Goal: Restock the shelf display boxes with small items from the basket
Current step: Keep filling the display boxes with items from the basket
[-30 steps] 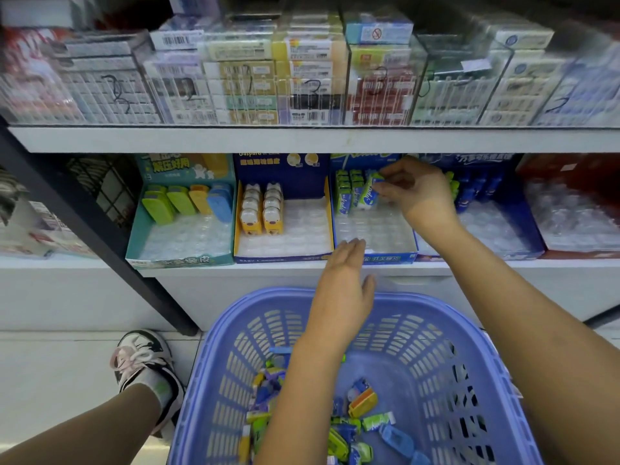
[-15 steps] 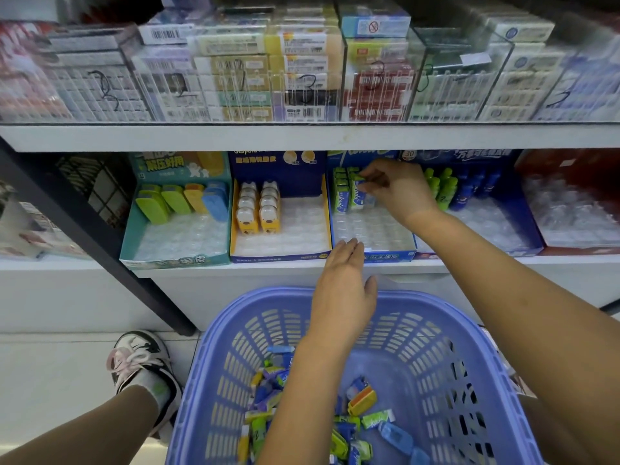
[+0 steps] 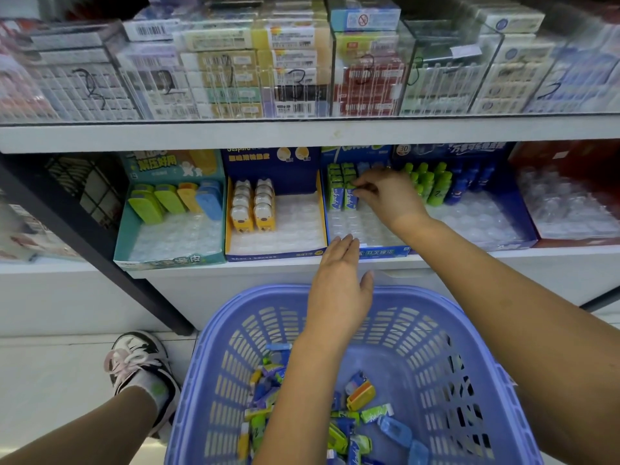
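**Display box point(image 3: 385, 251) restock: seating one pack**

The box stands on the lower shelf point(image 3: 235, 273), third from the left, with most of its slots unfilled. The right hand point(image 3: 389, 196) pinches the top of a green-and-blue pack point(image 3: 349, 203) and holds it upright at the front of the filled rows, probably to keep the columns aligned. The left hand point(image 3: 339, 283) is released, its fingers straight and their tips at the box front, apparently to steady it. The basket point(image 3: 436, 330) below holds the loose stock.
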### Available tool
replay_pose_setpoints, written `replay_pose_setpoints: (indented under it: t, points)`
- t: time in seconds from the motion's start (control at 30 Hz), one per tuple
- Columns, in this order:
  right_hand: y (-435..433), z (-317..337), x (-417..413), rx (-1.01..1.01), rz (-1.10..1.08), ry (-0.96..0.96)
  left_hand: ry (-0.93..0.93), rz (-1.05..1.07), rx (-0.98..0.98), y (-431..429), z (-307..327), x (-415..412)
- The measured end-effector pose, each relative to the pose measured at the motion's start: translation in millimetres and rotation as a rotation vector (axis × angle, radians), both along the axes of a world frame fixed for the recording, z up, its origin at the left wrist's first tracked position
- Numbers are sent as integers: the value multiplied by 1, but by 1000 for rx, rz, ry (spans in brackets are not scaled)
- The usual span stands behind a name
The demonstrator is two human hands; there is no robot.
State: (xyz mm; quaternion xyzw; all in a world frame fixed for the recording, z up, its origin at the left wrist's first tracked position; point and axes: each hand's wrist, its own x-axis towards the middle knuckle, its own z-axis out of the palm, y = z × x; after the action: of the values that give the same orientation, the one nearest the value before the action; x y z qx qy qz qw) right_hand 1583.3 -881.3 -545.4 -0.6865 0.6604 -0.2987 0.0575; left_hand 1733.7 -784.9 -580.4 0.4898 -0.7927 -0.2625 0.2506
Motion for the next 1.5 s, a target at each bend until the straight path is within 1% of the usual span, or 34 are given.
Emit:
replay_pose_setpoints:
  t: [0.13,0.17,0.23,0.3,0.33,0.37,0.4,0.43,0.47,0.53,0.6,0.67,0.7,0.73,0.8,0.9,0.93,0.97,1.0,1.03,1.07,1.13,1.17,1.2,1.23,1.3,1.43,1.5]
  points:
    - [6,3,2,86,-17,55,34,-19,11,-1,-1,2]
    - [11,4,4,115,-15,63,75,-17,9,-1,0,4]
    - [28,5,7,123,-5,59,233,37,-12,1,1,12]
    - [54,2,13,37,2,-46,372,122,-8,1,2,24]
    - [69,-2,17,16,13,-109,396,152,20,-1,2,30]
    - [84,-9,22,44,34,-156,374,169,53,-3,1,36]
    - [99,-18,27,123,60,-182,303,179,98,-6,-2,41]
    - [111,-30,33,248,88,-195,190,182,154,-9,-7,45]
    - [123,-45,40,402,124,-169,53,174,224,-10,-15,47]
    - [141,-80,52,716,206,-15,-175,121,417,-5,-34,52]
    - [158,-116,58,975,233,81,-387,18,572,8,-58,55]
    - [172,-147,60,1133,236,116,-600,-89,651,22,-86,56]
    - [178,-161,61,1186,257,156,-661,-113,665,28,-100,57]
    - [184,-172,62,1226,290,212,-679,-115,698,34,-115,59]
    - [192,-192,64,1249,339,309,-637,-111,748,39,-143,63]
    - [200,-215,60,1114,375,294,-540,-65,734,39,-170,67]
    - [201,-224,58,1052,393,305,-537,-60,706,38,-178,68]
    - [200,-229,58,1010,396,376,-543,-57,672,37,-186,67]
    - [200,-234,57,955,367,407,-561,-57,644,37,-192,67]
    - [202,-239,56,925,310,361,-597,-65,620,38,-198,65]
    - [201,-246,55,925,231,290,-642,-75,593,38,-203,63]
    - [202,-246,46,957,359,346,-703,-82,557,38,-210,60]
    - [198,-243,44,964,335,366,-740,-91,528,36,-212,58]
    - [195,-241,40,967,280,338,-782,-103,497,34,-214,58]
    - [197,-239,37,994,290,315,-818,-109,474,33,-216,57]
    - [197,-243,32,1048,211,257,-866,-103,450,32,-219,54]
    - [199,-243,33,1085,167,223,-832,-58,449,34,-221,52]
    - [200,-247,32,1080,123,227,-698,9,533,32,-216,52]
